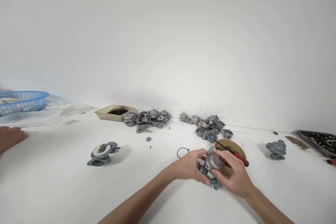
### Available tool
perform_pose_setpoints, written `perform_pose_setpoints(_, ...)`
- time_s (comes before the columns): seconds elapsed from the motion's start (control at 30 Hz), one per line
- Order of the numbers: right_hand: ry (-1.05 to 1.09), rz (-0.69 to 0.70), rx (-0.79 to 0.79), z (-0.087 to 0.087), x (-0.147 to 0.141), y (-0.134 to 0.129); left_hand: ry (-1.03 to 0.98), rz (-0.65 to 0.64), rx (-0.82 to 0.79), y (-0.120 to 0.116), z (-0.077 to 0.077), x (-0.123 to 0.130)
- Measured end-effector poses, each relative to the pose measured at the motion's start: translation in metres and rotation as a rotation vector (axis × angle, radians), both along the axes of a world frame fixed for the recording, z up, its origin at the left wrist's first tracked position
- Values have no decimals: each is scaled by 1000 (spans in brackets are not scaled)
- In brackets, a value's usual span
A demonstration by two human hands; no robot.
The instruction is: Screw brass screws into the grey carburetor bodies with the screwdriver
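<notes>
Both hands on one part. Left hand [193, 164]: grip part-curled, fingers and thumb round the left side of the grey metal domed-cap assembly [213, 162]. Right hand [235, 175]: grip narrowed onto the same piece, fingers at the top of the dome, thumb at its side. Piece sits between them, just in front of a round tan bowl [235, 142] of small brass-coloured bits; red-handled tool [241, 159] with a dark shaft lies across the bowl.

White desk [78, 196]: thin black ring [177, 152] near left hand; open grey metal body with white disc-shaped insert [103, 152] well left; capped grey metal unit [277, 149] to the right. Co-worker's hand [12, 136] at left edge.

Further back: two heaps of grey metal castings [149, 117], cream tray [100, 114] of black rings, blue plastic basket [31, 104]. Plain white wall [168, 42] behind.
</notes>
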State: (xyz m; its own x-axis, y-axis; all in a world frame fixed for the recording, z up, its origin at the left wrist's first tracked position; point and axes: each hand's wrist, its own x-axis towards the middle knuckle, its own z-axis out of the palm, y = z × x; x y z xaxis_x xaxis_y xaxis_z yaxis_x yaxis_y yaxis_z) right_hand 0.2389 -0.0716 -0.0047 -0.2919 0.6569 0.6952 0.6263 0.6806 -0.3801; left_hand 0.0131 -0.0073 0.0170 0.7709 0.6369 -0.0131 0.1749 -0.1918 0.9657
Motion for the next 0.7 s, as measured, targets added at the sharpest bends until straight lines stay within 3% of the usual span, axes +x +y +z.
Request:
perform_pose_setpoints(0.23,-64,45,57,10,-3,-5,98,39,64,-2,3,-4)
perform_pose_setpoints(0.53,-209,62,27,7,-1,-3,157,13,204,-2,5,-7)
perform_pose_setpoints(0.7,-335,72,71,30,21,4,215,47,239,-7,9,-5)
